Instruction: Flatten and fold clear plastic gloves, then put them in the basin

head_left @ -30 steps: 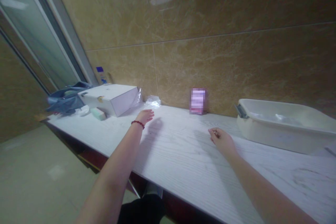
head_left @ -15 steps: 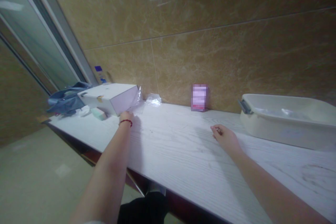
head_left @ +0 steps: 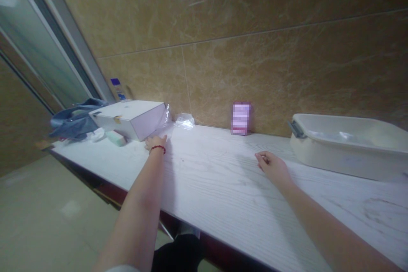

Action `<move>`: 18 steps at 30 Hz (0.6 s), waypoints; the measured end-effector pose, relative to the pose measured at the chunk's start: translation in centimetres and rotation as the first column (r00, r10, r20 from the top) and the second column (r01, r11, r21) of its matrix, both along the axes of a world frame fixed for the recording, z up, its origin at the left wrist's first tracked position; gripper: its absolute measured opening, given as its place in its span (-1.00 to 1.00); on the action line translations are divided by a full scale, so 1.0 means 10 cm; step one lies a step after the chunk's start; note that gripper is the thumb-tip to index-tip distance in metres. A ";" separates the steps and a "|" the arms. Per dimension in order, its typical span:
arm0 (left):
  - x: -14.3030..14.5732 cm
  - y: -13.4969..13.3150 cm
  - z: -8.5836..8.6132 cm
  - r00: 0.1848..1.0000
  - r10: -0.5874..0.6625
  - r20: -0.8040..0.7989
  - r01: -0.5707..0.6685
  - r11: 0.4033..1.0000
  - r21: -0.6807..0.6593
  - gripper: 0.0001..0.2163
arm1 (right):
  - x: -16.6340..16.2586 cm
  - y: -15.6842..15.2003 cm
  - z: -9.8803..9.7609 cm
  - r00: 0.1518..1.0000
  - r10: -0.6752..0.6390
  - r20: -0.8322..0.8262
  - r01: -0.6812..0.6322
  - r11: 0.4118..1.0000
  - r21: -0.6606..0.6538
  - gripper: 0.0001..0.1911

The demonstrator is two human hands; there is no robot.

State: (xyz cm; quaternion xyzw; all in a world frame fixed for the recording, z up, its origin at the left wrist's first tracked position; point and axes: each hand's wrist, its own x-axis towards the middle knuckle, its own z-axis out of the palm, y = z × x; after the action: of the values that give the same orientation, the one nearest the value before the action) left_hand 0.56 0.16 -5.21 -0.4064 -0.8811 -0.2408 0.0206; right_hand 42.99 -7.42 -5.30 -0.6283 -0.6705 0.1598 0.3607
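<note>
My left hand (head_left: 155, 141) lies at the near right corner of a white box (head_left: 140, 111), its fingers spread and nothing visible in them. A red beaded bracelet (head_left: 158, 148) circles that wrist. Clear plastic wrapping (head_left: 166, 119) rests against the box's right side, just beyond the fingers. Over the white tabletop, my right hand (head_left: 270, 165) is closed, thumb and fingertips pressed together. Whether anything is between them I cannot make out. Behind it, by the wall, stands a small purple-pink pack (head_left: 241, 119) with a pixelated front. No object touches the right hand visibly.
A cream plastic bin (head_left: 344, 157) with a grey handle stands at the right. Crumpled clear plastic (head_left: 185, 121) sits by the wall. Left of the box are a pale green block (head_left: 115, 137), a white round item (head_left: 96, 135) and blue fabric (head_left: 75, 121). The table (head_left: 216, 187) meets a marbled wall.
My left hand has shifted slightly right and its fingers have spread from a more bunched pose. My right hand has stayed in place. The view has turned a little.
</note>
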 end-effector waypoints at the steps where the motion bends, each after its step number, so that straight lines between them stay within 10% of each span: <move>1: 0.01 0.01 -0.01 0.999 0.034 -0.021 -0.034 0.999 -0.003 -0.53 | 0.00 0.00 0.00 1.000 -0.001 -0.006 0.001 1.000 0.001 -0.69; 10: 0.13 0.08 -0.07 0.921 -0.082 -0.381 0.085 0.996 -0.008 -0.61 | 0.00 -0.02 0.02 1.000 -0.013 0.002 0.013 1.000 -0.026 -0.68; 18: 0.14 0.10 -0.07 0.904 -0.236 -0.358 0.210 0.971 -0.111 -0.66 | 0.00 -0.01 0.01 1.000 -0.019 -0.001 0.018 0.999 -0.050 -0.66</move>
State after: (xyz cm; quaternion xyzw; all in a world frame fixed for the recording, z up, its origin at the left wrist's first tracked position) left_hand 1.96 1.19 -5.89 -0.5429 -0.8172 -0.1302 0.1436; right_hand 43.01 -7.48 -5.18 -0.6432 -0.6603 0.1735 0.3468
